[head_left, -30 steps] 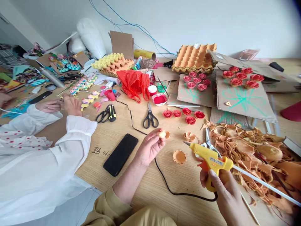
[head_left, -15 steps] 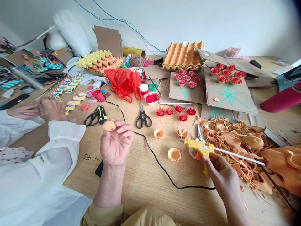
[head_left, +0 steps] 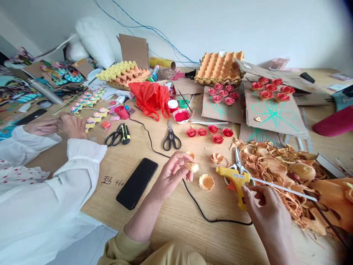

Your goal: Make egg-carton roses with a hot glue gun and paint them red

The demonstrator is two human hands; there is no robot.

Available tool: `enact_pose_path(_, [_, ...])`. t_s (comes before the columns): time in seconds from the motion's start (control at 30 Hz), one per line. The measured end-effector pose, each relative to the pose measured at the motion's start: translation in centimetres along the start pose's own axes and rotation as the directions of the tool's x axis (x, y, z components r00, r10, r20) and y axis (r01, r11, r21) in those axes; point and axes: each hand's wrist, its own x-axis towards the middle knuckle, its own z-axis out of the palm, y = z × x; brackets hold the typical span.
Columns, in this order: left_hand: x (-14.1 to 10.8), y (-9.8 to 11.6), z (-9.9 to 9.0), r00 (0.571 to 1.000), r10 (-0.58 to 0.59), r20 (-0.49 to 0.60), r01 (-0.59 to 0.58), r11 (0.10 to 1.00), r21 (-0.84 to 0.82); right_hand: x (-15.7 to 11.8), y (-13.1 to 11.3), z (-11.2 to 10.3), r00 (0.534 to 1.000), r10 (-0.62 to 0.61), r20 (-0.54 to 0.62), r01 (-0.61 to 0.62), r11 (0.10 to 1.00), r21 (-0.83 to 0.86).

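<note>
Left hand (head_left: 172, 175) pinches a small orange piece (head_left: 192, 166) between thumb and fingertips, above the middle of the table (head_left: 165, 228). Half a second ago it was raised farther left, palm turned up, hiding most of the black phone (head_left: 137, 183); now the hand has swung back right, and the phone lies uncovered beside the forearm. An orange cup (head_left: 190, 155), fully visible then, is now partly hidden behind the held piece and fingers. Two petalled cups (head_left: 206, 182) sit where they did, between the left hand and the yellow glue gun (head_left: 234, 176).

Right hand (head_left: 268, 209) grips the gun's handle as before, nozzle pointing left, with a white glue stick (head_left: 284, 188) jutting from the back. Whether the gun touches the table, I cannot tell. Beyond, five red flowers (head_left: 217, 138) are unmoved, as are the black-handled scissors (head_left: 171, 140) and heaped orange scraps (head_left: 273, 165).
</note>
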Motion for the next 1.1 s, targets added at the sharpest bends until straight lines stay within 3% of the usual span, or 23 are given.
enact_pose_path(0.1, [-0.1, -0.4, 0.8, 1.000, 0.006, -0.011, -0.004, 0.981, 0.195, -0.5, -1.6, -1.2, 0.991, -0.121, -0.058, 0.129, 0.981, 0.148])
enact_pose_path(0.17, [-0.2, -0.5, 1.5, 0.999, 0.026, -0.022, -0.016, 0.927, 0.374, -0.8, -3.4, -2.0, 0.963, -0.265, -0.055, 0.269, 0.917, 0.295])
enact_pose_path(0.23, [-0.4, -0.5, 2.1, 0.997, 0.078, 0.005, -0.067, 0.818, 0.572, -0.8, -5.6, -2.6, 0.905, -0.421, -0.058, 0.416, 0.851, 0.320])
enact_pose_path(0.33, [-0.6, -0.6, 2.8, 0.981, 0.140, 0.138, -0.195, 0.606, 0.771, -0.4, -8.7, -2.8, 0.804, -0.592, -0.046, 0.568, 0.744, 0.351])
enact_pose_path(0.43, [-0.9, -0.7, 3.1, 0.941, 0.184, 0.284, -0.337, 0.441, 0.832, 0.2, -10.1, -2.4, 0.758, -0.653, -0.014, 0.618, 0.710, 0.338])
enact_pose_path(0.7, [-1.2, -0.6, 2.6, 0.865, 0.185, 0.466, -0.493, 0.142, 0.858, 0.9, -8.7, -2.4, 0.746, -0.651, 0.141, 0.587, 0.742, 0.324])
enact_pose_path(0.8, [-1.2, -0.7, 2.5, 0.845, 0.200, 0.496, -0.524, 0.130, 0.842, 1.1, -8.2, -2.3, 0.752, -0.638, 0.168, 0.560, 0.751, 0.350])
enact_pose_path(0.97, [-0.9, -1.0, 2.8, 0.880, 0.209, 0.427, -0.465, 0.196, 0.863, 1.4, -7.6, -1.9, 0.757, -0.624, 0.194, 0.535, 0.763, 0.362])
enact_pose_path(1.03, [-0.8, -0.5, 2.5, 0.885, 0.212, 0.414, -0.456, 0.221, 0.862, 1.5, -6.9, -1.9, 0.778, -0.597, 0.197, 0.512, 0.783, 0.352])
enact_pose_path(1.1, [-0.8, 0.4, 1.7, 0.905, 0.289, 0.311, -0.392, 0.288, 0.874, 1.7, -6.0, -2.1, 0.819, -0.546, 0.176, 0.464, 0.811, 0.357])
